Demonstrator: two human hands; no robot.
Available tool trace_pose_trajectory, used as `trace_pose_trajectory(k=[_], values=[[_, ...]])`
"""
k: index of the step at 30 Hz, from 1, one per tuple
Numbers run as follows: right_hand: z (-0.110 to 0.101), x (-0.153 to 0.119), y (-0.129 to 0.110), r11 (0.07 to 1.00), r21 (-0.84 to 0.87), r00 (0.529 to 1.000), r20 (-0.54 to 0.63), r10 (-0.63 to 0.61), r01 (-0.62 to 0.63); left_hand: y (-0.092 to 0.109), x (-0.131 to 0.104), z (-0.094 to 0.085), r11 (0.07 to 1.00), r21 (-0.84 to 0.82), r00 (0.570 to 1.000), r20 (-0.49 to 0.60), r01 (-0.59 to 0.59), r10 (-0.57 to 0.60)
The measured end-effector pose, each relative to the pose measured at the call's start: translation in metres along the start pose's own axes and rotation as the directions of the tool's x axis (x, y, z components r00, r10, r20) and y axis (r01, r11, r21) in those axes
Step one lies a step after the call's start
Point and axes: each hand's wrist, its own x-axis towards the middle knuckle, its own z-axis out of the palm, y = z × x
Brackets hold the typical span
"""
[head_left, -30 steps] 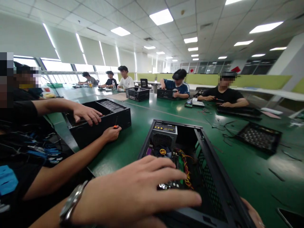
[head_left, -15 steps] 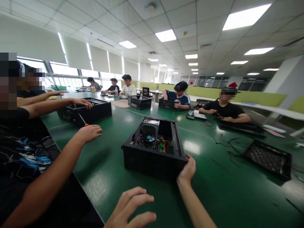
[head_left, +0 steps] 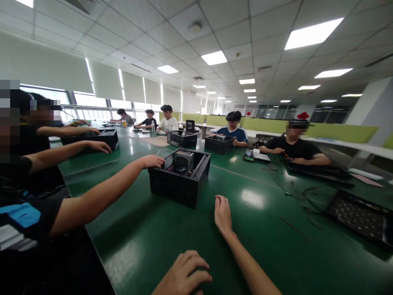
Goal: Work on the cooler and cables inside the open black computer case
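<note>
An open black computer case (head_left: 181, 180) with a fan and wiring inside stands on the green table (head_left: 172, 233), beyond my reach. My right hand (head_left: 223, 215) lies stretched out on the table a short way in front of the case's near right corner, empty and not touching it. My left hand (head_left: 184, 275) rests on the table at the bottom edge, fingers loosely bent, holding nothing. A co-worker's hand (head_left: 152, 161) reaches in from the left and touches the case's left top corner.
Another black case (head_left: 102, 137) sits at the left under the co-worker's other hand. Two more cases (head_left: 182, 138) (head_left: 219, 144) stand farther back. A black panel (head_left: 357, 215) and loose cable ties (head_left: 294, 192) lie at the right. Several people sit around the table.
The case has slid away from me toward the left. My right hand has let go of its corner. The co-worker's hand has moved over onto the case.
</note>
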Motion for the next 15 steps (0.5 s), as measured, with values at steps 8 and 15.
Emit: trace_pose_trajectory(k=[8, 15], values=[[-0.149, -0.104, 0.027, 0.973, -0.176, 0.965, 0.24, -0.106, 0.151, 0.003, 0.035, -0.008, 0.987, -0.122, 0.963, 0.262, 0.1, -0.065], [-0.194, -0.139, 0.027, 0.952, -0.253, 0.966, 0.231, -0.113, 0.172, -0.035, 0.161, -0.002, 0.997, 0.079, 1.0, -0.026, 0.019, -0.017]])
